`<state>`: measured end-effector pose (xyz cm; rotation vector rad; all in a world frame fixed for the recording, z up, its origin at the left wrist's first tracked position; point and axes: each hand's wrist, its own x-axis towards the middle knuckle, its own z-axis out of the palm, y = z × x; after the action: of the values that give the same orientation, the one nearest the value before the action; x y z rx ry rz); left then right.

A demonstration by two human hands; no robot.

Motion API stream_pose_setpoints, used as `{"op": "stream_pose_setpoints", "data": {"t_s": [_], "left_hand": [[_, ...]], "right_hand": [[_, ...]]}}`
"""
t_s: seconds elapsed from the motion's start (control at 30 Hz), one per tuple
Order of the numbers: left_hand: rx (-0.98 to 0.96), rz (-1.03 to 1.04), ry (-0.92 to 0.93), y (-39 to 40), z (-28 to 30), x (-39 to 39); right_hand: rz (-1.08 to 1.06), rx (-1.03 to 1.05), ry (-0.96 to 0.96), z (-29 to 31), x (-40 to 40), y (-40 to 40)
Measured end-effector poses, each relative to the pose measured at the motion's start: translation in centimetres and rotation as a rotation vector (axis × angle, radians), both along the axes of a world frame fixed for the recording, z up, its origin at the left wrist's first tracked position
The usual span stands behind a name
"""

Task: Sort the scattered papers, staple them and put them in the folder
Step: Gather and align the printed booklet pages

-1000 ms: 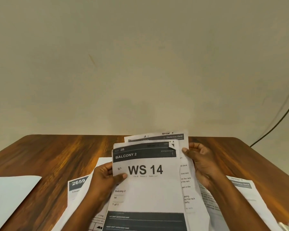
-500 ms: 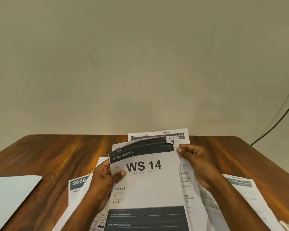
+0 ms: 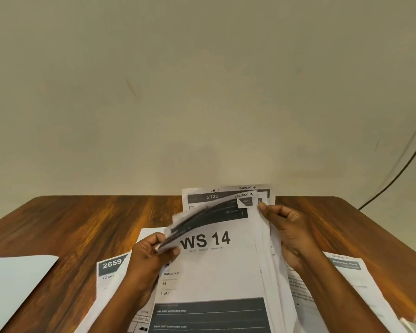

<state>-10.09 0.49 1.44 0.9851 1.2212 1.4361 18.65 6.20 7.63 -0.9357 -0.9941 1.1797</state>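
Left hand (image 3: 149,258) pinches the curled top corner of the stack (image 3: 216,265); right hand (image 3: 291,234) grips its right edge. Between both hands, loose sheets could slip and fan apart.

Bare table (image 3: 65,227) lies open far left; loose sheets (image 3: 111,272) clutter the near edge.

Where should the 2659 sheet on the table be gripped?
Grip the 2659 sheet at its bare left edge, coming from the left. It lies flat on the table, and the left hand and held stack cover its right side, so only the left edge and top-left corner are free.
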Motion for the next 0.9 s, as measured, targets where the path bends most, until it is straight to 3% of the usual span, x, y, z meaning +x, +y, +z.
{"op": "stream_pose_setpoints", "data": {"t_s": [0.4,0.9], "left_hand": [[0.028,-0.037,-0.061,-0.8,0.6,-0.1],[0.011,-0.015,0.047,0.1,0.0,0.1]], "right_hand": [[-0.098,0.003,0.023,0.8,0.2,0.1],[-0.095,-0.021,-0.046,1.1,-0.2,-0.5]]}}
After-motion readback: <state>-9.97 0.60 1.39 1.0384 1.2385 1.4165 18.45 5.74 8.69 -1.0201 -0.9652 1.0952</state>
